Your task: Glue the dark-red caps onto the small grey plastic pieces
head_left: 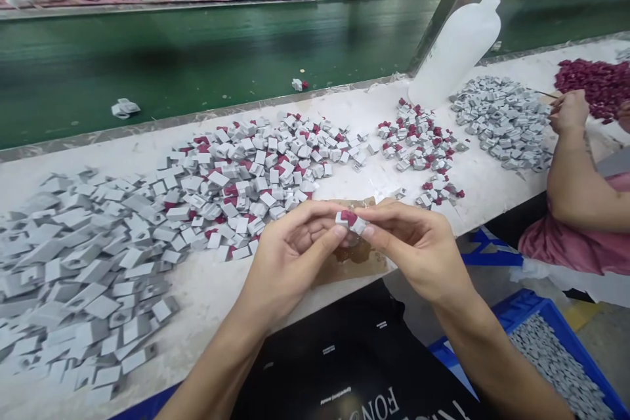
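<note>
Between my two hands, over the table's front edge, is a small grey and dark-red part [349, 218]. My left hand [290, 252] pinches its left end with thumb and fingers. The right end is pinched by my right hand [418, 243]. Under the hands lies a brown, wet-looking patch [355, 262] on the table. Behind and left of my hands spreads a pile of grey parts with dark-red pieces [256, 164]. Plain grey blocks [93, 275] fill the left side. A smaller grey and red heap [418, 138] is to the right.
A green belt [207, 59] runs behind the table [197, 289], with a few parts on it. A white squeeze bottle [457, 46] leans near a metal post. At the right, a person's hand [571, 111] is by grey and red piles. A blue crate [529, 302] stands below.
</note>
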`<state>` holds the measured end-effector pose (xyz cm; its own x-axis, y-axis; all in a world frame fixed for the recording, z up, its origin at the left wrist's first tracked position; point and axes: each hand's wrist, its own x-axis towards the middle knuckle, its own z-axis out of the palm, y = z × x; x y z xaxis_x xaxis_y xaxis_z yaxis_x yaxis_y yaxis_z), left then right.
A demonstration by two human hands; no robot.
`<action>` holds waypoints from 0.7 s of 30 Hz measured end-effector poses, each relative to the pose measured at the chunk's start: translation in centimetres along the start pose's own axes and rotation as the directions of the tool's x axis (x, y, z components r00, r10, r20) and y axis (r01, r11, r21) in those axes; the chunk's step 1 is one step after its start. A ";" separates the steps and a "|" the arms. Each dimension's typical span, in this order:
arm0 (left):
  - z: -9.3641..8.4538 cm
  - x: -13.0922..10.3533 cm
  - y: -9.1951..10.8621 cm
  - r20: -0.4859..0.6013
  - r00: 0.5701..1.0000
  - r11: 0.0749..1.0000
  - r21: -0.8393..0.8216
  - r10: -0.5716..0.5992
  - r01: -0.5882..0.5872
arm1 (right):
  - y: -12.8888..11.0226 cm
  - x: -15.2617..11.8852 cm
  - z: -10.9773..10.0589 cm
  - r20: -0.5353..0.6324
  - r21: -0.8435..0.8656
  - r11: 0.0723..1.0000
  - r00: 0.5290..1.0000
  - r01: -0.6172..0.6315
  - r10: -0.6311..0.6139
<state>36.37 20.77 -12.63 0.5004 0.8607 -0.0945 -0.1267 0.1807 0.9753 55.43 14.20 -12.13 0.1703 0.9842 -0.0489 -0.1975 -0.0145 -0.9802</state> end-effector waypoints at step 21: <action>-14.1 24.0 5.9 -0.428 0.891 0.613 0.748 0.151 0.255 | -0.3 31.9 9.5 0.127 -0.839 0.528 0.991 0.127 -0.035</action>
<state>35.55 49.27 -11.92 0.0605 0.9979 -0.0218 0.6901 -0.0261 0.7232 51.78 47.22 -11.59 0.0528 0.9985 0.0107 0.7276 -0.0312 -0.6853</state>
